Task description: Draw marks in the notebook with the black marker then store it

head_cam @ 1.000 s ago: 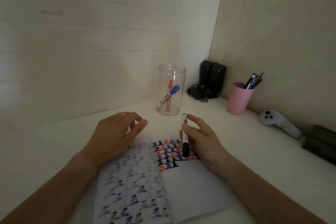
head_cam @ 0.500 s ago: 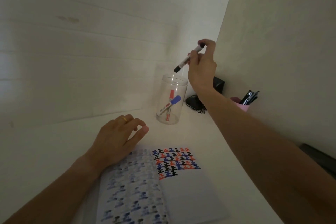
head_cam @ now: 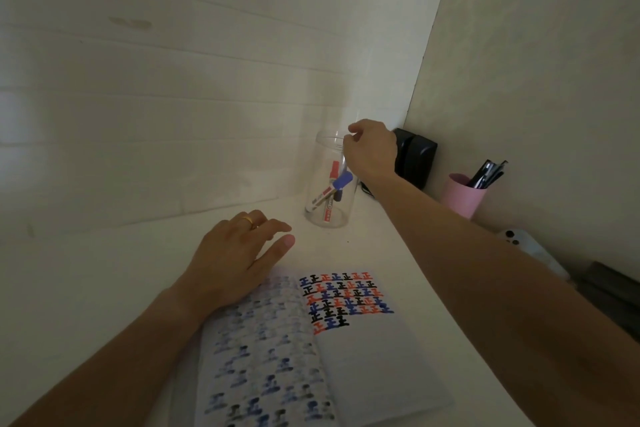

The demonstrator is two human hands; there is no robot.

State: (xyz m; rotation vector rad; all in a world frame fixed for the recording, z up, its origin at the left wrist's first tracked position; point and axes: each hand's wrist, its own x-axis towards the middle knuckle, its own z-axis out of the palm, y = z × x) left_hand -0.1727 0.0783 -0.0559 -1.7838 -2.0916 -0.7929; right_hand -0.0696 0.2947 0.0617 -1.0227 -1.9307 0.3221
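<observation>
The right hand (head_cam: 372, 149) is at the mouth of the clear jar (head_cam: 330, 180), its fingertips (head_cam: 349, 139) pinched together just over the rim on the jar's right side. What they pinch is hard to make out: a thin pale line runs down from them inside the glass, and a dark tip shows low in the jar, so the black marker (head_cam: 338, 197) appears to be already standing mostly inside, with its top end either lightly held or just let go; I cannot tell which. Beside it in the jar lean a blue-capped marker (head_cam: 341, 181) and a red marker (head_cam: 333, 170). The left hand (head_cam: 239, 258) lies flat and relaxed, fingers loosely spread and holding nothing, with its heel on the top left corner of the open notebook (head_cam: 367, 357), which rests on the white desk (head_cam: 86, 274). The notebook's right page carries rows of small marks in black, red and blue across its upper part, with blank paper below; the left page shows fainter marks. By my reading the drawing part is done and the storing step is at its very end: what remains is for the right hand to open fully and come away from the jar, leaving the marker resting with the others.
</observation>
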